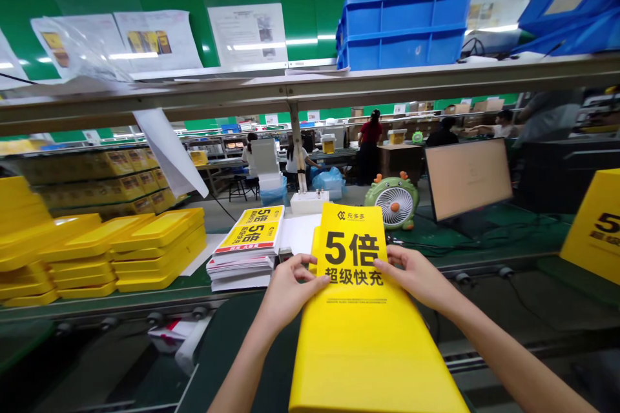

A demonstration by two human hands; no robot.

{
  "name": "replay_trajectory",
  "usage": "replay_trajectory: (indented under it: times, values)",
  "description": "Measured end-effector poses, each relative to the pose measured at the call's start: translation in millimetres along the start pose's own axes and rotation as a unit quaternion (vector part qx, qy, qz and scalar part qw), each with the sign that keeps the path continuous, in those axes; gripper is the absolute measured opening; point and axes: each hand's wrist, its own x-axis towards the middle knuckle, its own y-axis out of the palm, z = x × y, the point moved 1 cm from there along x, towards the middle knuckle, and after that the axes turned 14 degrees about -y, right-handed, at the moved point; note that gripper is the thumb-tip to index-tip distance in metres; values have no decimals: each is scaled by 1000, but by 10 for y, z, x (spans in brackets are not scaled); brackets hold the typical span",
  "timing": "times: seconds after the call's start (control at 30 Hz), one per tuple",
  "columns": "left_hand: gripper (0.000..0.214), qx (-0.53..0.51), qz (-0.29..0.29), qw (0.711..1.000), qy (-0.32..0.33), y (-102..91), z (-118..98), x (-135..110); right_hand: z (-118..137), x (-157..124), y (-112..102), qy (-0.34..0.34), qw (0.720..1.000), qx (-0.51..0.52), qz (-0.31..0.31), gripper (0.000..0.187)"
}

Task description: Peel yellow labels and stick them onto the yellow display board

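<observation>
In the head view a yellow printed sheet [356, 222] with large black characters stands at the upper end of a long yellow casing [368, 355]. My left hand [295, 287] pinches its left edge, thumb on the front. At its right edge, my right hand [416, 274] is closed in the same way, with the thumb over the print. Where the sheet's lower end meets the casing, I cannot tell whether they are separate pieces. Left of my hands lies a stack of printed sheets [247, 248], yellow and white with a red strip.
Stacked yellow trays [159, 248] fill the bench's left side. Behind my right hand are a green fan [393, 200] and a monitor [469, 177]. Another yellow casing [593, 226] stands far right. Blue crates [404, 29] rest on the overhead shelf [217, 97]. People work in the background.
</observation>
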Motion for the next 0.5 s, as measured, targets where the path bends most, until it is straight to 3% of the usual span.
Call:
replay_trajectory:
  times: [0.1,0.2,0.3,0.37,0.4,0.43,0.5]
  values:
    - [42,53,-9,999,4,-30,-82,-90,34,-83,24,-5,994,-95,-61,66]
    - [53,90,-31,995,-7,-16,-140,-224,74,-147,46,0,990,-117,-84,68]
    - [64,201,-141,969,17,28,-149,-391,91,-234,47,-8,979,-192,-67,68]
    - [63,271,-229,931,89,61,-171,-517,80,-361,44,-17,963,-258,-83,69]
    - [58,295,-242,914,139,80,-196,-575,68,-453,51,-29,953,-283,-105,67]
    - [52,315,-215,904,192,103,-231,-621,53,-564,69,-53,943,-302,-127,63]
    - [46,370,-51,887,274,160,-313,-651,13,-814,154,-144,929,-308,-148,46]
